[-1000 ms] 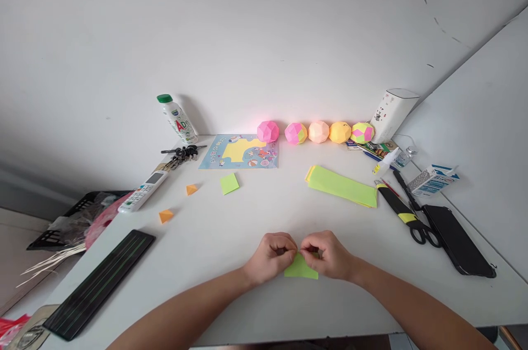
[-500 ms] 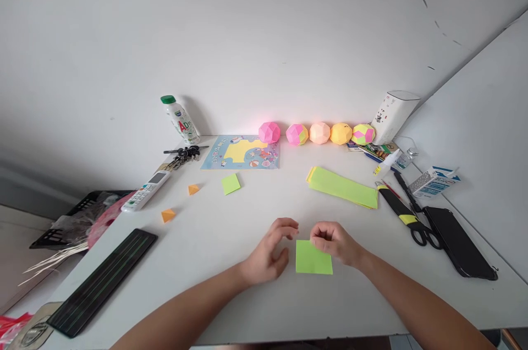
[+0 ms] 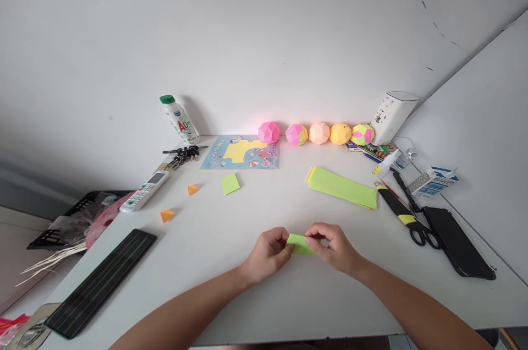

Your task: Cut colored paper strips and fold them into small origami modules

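Note:
A square of green paper (image 3: 301,245) is held between my two hands, just above the front middle of the table. My left hand (image 3: 269,255) pinches its left end between thumb and fingers. At the other end, my right hand (image 3: 332,248) grips the top right part with thumb and forefinger. The paper looks shorter than a full square, tilted or bent over; I cannot tell which. Beyond the hands lies a stack of green and yellow paper strips (image 3: 342,187). A smaller green square (image 3: 230,184) and two orange folded paper pieces (image 3: 167,215) rest to the left.
Several faceted paper balls (image 3: 319,133) line the wall beside a blue printed card (image 3: 212,154). Scissors (image 3: 418,231), a black phone (image 3: 457,242) and a glue bottle (image 3: 385,163) lie right. A remote (image 3: 145,191), keys (image 3: 181,156), a bottle (image 3: 180,120) and a dark panel (image 3: 101,284) are left.
The green paper has come up off the table and now shows less of its face. My left hand has closed on its left end; my right hand keeps its hold.

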Demonstrator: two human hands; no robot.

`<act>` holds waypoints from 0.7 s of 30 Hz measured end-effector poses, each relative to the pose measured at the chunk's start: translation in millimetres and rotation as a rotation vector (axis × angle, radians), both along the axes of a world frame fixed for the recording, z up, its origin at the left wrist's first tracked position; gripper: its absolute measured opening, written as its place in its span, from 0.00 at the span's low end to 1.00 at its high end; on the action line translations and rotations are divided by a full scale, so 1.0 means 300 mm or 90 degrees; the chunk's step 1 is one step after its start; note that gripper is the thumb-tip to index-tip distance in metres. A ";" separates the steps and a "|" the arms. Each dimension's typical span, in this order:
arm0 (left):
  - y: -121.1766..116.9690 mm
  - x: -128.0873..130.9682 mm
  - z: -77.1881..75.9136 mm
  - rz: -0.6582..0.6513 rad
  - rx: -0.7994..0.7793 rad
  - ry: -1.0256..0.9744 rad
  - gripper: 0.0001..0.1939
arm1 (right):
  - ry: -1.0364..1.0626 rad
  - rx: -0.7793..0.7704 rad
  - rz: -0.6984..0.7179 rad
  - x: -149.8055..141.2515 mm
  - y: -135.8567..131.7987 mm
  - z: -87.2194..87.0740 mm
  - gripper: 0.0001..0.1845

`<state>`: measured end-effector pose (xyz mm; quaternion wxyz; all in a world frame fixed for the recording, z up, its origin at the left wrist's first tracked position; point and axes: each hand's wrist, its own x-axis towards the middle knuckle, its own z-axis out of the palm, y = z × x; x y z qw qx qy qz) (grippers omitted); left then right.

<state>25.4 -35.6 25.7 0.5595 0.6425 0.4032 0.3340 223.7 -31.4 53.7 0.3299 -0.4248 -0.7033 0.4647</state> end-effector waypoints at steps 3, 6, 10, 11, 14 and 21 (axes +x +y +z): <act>-0.006 0.009 0.002 -0.019 -0.088 -0.044 0.07 | -0.033 0.029 -0.001 -0.010 -0.007 -0.021 0.08; -0.009 0.015 0.005 0.005 -0.078 -0.038 0.07 | -0.052 0.047 0.012 -0.019 -0.014 -0.036 0.07; -0.014 0.022 -0.001 0.005 -0.028 -0.017 0.05 | -0.046 0.067 0.005 -0.042 -0.027 -0.047 0.05; -0.016 0.024 -0.005 0.003 -0.011 -0.012 0.05 | -0.044 0.070 0.003 -0.050 -0.031 -0.050 0.05; -0.023 0.029 -0.014 0.003 0.055 0.000 0.04 | -0.045 0.071 -0.002 -0.067 -0.041 -0.057 0.06; -0.019 0.008 0.003 0.049 0.086 -0.072 0.07 | -0.052 -0.006 0.002 -0.033 -0.022 -0.029 0.05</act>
